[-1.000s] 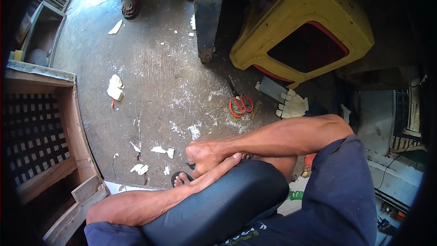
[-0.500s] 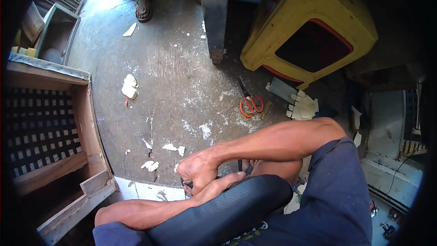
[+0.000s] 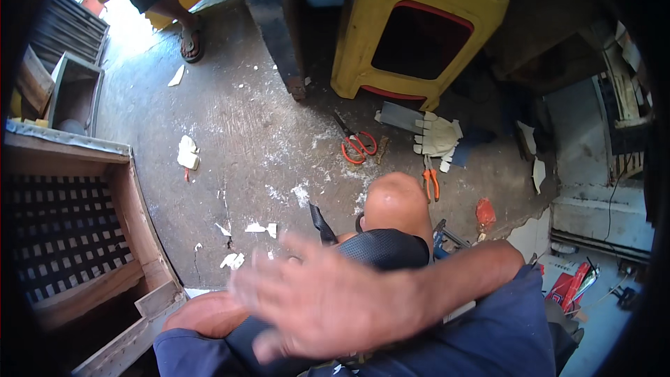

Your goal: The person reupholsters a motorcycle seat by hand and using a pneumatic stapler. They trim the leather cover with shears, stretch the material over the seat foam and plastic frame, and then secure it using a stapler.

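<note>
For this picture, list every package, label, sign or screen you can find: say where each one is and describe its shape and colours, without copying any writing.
Red package: on the floor at the lower right, beside the person's blue-clad leg; flat, oblong, red with lighter markings.
Small red bag: on the floor right of the bare knee; crumpled, plain red.
No signs or screens show.

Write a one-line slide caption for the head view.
Seated person's blurred right hand sweeps over a black padded piece on the lap, above a littered concrete floor with orange-handled scissors.

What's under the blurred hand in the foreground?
Under the blurred right hand lies a black textured pad across the lap, with dark blue shorts beside it. What the palm covers cannot be seen.
</note>
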Demonstrator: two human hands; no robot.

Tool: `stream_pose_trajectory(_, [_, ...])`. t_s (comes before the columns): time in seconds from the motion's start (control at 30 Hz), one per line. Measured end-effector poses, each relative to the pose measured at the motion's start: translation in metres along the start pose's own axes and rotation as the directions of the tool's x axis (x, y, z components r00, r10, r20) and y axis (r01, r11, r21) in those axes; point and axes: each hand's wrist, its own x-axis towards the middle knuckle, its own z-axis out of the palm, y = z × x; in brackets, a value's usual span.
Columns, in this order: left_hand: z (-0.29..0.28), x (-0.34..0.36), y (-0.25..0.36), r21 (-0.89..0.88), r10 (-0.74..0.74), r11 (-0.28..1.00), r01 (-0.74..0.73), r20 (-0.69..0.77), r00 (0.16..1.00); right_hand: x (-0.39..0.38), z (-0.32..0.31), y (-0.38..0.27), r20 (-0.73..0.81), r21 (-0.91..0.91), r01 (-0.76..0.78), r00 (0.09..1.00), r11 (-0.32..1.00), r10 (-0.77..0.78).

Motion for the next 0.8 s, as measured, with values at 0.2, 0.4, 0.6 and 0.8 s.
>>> stream_pose_trajectory(0.2, [0.019,0.001,0.0,0.082,0.066,0.995,-0.058,-0.092,0.994,-0.104,-0.056,0.0,-0.154,-0.157,-0.521,0.852,0.839,0.501])
stream_pose_trajectory(0.4, [0.043,-0.009,0.021,0.124,0.264,0.962,-0.241,-0.219,0.939,-0.172,0.036,0.001,0.324,0.686,-0.471,0.88,0.554,0.346])
stream_pose_trajectory(0.6, [0.089,-0.116,0.074,0.482,0.733,0.678,-0.555,-0.388,0.559,-0.096,0.085,0.039,0.092,0.812,-0.191,0.975,0.551,0.202])
stream_pose_trajectory(0.8, [0.155,-0.074,0.06,0.969,0.971,0.013,-0.247,0.046,0.233,-0.109,0.033,0.068,-0.201,0.513,-0.282,0.879,0.811,0.433])
